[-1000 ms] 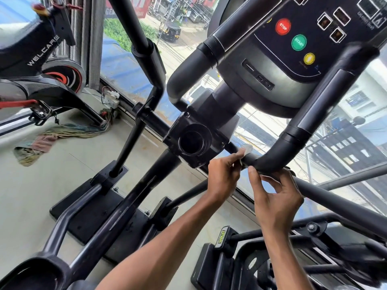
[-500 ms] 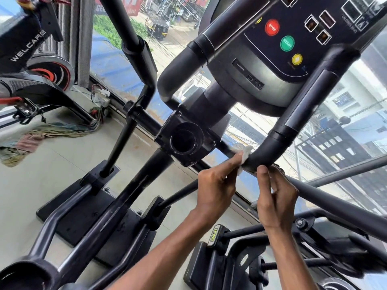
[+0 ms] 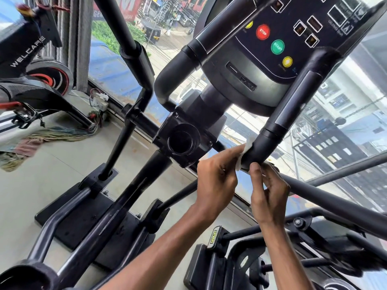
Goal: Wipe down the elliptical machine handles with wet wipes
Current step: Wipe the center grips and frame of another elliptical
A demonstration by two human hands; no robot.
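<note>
The left hand [image 3: 215,181] is pinching the limp, light wet wipe [image 3: 244,152] against the inner bend of the stiff, slick handlebar [image 3: 265,146] — it is probably needing flat fingertip pressure to avoid bunching — while the right hand [image 3: 270,191] is curling underneath, its grip unclear.

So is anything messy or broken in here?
Yes. A crumpled rag lies on the floor beside the exercise bike, with loose wires tangled near the window. The elliptical itself looks undamaged.

White wipe [image 3: 244,152] against curved black handle [image 3: 264,143]
</note>
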